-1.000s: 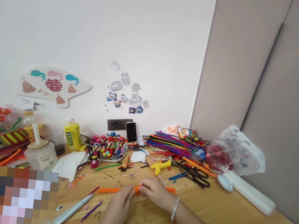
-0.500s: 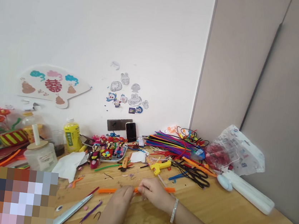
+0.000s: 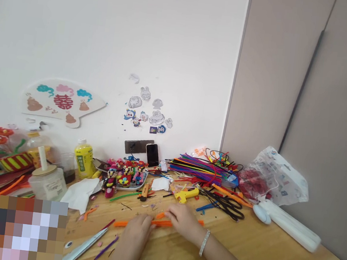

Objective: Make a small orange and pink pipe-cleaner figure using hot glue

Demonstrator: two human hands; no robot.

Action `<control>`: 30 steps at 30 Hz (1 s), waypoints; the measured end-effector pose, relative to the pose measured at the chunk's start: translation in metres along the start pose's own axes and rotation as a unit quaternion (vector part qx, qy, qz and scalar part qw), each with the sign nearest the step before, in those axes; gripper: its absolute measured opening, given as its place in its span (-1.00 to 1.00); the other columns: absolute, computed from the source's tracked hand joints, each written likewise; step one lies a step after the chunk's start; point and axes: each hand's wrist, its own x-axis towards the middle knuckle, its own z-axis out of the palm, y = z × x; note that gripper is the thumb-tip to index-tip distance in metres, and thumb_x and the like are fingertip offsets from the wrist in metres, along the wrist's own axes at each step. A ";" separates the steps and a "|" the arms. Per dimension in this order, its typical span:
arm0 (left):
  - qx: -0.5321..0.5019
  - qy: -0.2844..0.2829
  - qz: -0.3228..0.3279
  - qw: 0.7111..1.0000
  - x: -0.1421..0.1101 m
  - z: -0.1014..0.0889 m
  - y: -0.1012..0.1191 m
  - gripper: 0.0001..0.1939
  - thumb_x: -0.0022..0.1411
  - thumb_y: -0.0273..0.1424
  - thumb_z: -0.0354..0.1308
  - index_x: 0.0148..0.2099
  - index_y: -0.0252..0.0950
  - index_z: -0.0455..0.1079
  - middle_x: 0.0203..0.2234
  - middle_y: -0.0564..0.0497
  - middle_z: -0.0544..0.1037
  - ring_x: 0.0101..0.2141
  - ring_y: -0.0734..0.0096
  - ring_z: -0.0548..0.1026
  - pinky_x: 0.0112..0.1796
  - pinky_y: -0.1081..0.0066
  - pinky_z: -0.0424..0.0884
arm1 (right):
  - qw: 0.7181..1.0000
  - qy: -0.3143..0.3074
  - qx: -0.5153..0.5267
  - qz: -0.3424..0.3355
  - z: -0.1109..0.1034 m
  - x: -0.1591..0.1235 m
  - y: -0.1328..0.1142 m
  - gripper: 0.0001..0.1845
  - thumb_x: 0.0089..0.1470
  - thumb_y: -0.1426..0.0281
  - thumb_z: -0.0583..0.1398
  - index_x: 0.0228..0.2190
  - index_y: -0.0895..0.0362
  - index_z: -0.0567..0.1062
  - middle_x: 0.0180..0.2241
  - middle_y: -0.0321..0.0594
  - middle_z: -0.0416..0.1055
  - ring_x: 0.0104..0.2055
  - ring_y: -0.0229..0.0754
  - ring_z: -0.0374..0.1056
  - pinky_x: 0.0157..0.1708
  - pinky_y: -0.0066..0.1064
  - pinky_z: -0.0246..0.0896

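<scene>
Pipe cleaners point(image 3: 163, 223), orange, run across the worktop point(image 3: 240, 254) beneath my left fingers point(image 3: 148, 220), whose grip is hidden, while my right fingers point(image 3: 173, 211) pinch an orange tip point(image 3: 160, 215) poking toward the left ones

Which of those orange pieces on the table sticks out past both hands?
The long orange bundle, whose ends show beyond the left hand and right hand. The short, branching orange piece lies apart near the white tissue; other orange strips lie farther back.
</scene>
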 end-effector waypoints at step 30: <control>0.146 0.156 0.017 0.977 0.011 -0.033 -0.047 -0.67 0.22 -0.27 -0.14 -0.48 -0.24 0.33 -0.58 0.01 0.43 -0.47 0.32 0.38 -0.44 0.40 0.20 | 0.995 -0.031 -0.087 -0.037 -0.014 0.001 0.006 -0.89 0.01 0.38 0.13 -0.48 0.16 0.39 -0.42 -0.24 0.36 -0.35 -0.22 0.23 -0.42 -0.47 0.04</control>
